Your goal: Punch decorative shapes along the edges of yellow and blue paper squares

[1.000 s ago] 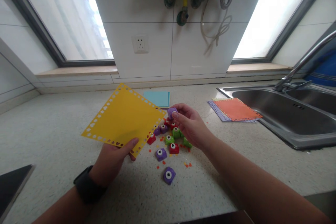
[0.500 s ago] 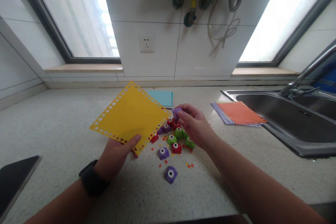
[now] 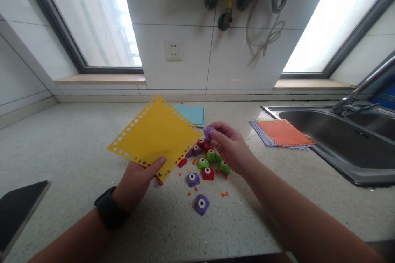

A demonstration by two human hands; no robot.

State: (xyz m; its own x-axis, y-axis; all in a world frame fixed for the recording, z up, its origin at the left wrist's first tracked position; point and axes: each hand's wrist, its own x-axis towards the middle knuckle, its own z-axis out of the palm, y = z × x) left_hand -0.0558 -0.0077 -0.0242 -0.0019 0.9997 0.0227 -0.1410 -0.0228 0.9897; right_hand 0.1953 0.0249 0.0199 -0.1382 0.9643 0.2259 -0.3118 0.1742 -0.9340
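Observation:
My left hand point(image 3: 140, 178), with a black watch at the wrist, grips the lower corner of a yellow sheet point(image 3: 154, 131), thumb on top. Small shaped holes line the sheet's edges. Between the thumb and fingers of my right hand point(image 3: 230, 144) is a purple punch point(image 3: 209, 132), right at the sheet's right corner. Below, on the counter, lie several red, green and purple punches, among them a green one point(image 3: 203, 163), a red one point(image 3: 208, 173) and two purple ones point(image 3: 193, 179) nearer me. Small red and yellow paper bits are scattered around them.
Blue sheets point(image 3: 197, 114) lie behind the yellow one. At the right, an orange sheet point(image 3: 284, 131) rests on purple sheets beside a steel sink point(image 3: 333, 144) with a faucet point(image 3: 342, 102). A dark flat object point(image 3: 21, 209) sits at the left front edge.
The whole view has shifted slightly. Both hands keep their holds, and the yellow sheet and purple punch stay in nearly the same places.

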